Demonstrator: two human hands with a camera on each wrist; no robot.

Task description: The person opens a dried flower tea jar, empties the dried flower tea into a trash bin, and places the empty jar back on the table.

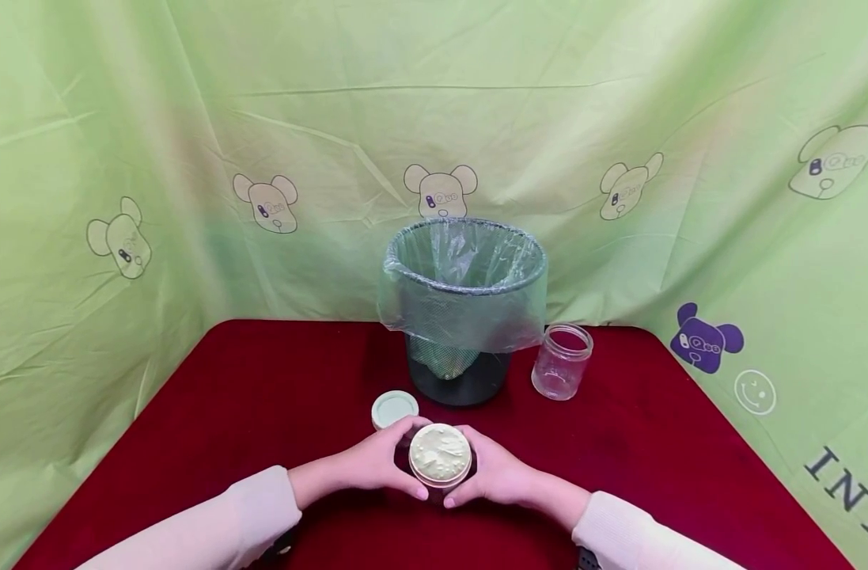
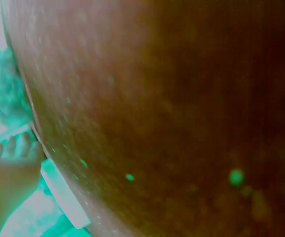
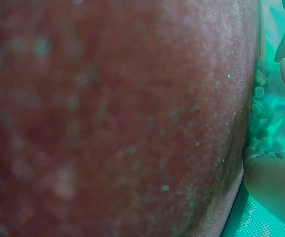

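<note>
Head view: on the red worktop (image 1: pixel 277 380), an open-topped container (image 1: pixel 441 454) is clasped from the left by the left grip (image 1: pixel 377 461). A pale round lid (image 1: pixel 395 407) is seen just beyond. Pale, lumpy contents are shown at the container's mouth, centre front. Behind, a bag-lined bin (image 1: pixel 464 386) is positioned. The container's right side is clasped by the right grip (image 1: pixel 501 473). Rightmost, a glass jar (image 1: pixel 560 366) is placed upright.

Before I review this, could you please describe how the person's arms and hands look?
The left sleeve and right sleeve are plain, pale and long, ending near the wrists. The left hand and right hand are bare, without gloves or visible rings. A mostly hidden black item shows below the right sleeve; I cannot tell what it is.
</note>
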